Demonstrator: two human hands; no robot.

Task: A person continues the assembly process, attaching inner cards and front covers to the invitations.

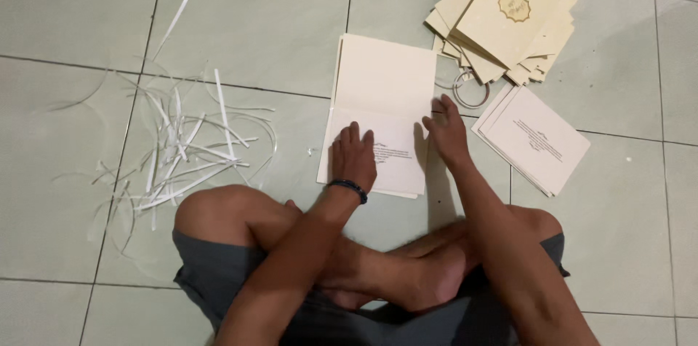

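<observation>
The light is dim and even, with a greenish-grey cast over the tiled floor [276, 19]. It seems to come from above and slightly left: the right hand [446, 134] and forearm throw a soft shadow onto the cream sheet [382, 81] just left of them. No hard glare (only a faint sheen on tiles beyond the hands). Print under the left hand [354, 157] is too soft to read. Tile lines bow slightly near the edges.
</observation>
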